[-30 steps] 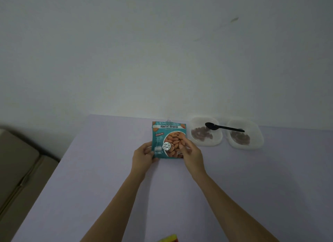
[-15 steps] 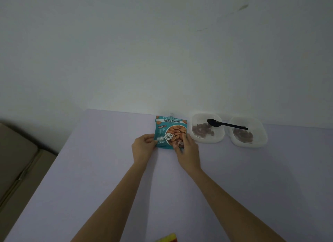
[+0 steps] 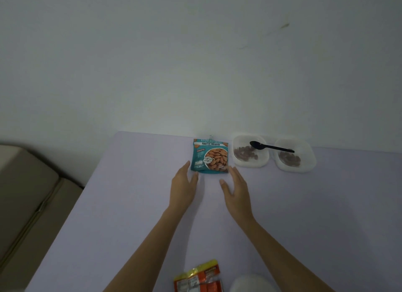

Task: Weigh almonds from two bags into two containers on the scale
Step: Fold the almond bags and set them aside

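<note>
Both palms spread: my left hand (image 3: 183, 187) and right hand (image 3: 236, 189) have fingers straight and gripping nothing, with the tips just beside the lower corners of the teal almond bag (image 3: 210, 156) on the table (image 3: 130, 204). Right of that bag sit the first container (image 3: 250, 164) and, beyond it, the second container (image 3: 304, 163), almonds in both, with a black spoon (image 3: 269, 147) bridging them. Well nearer me than the bag lies an orange packet (image 3: 199, 277).
</note>
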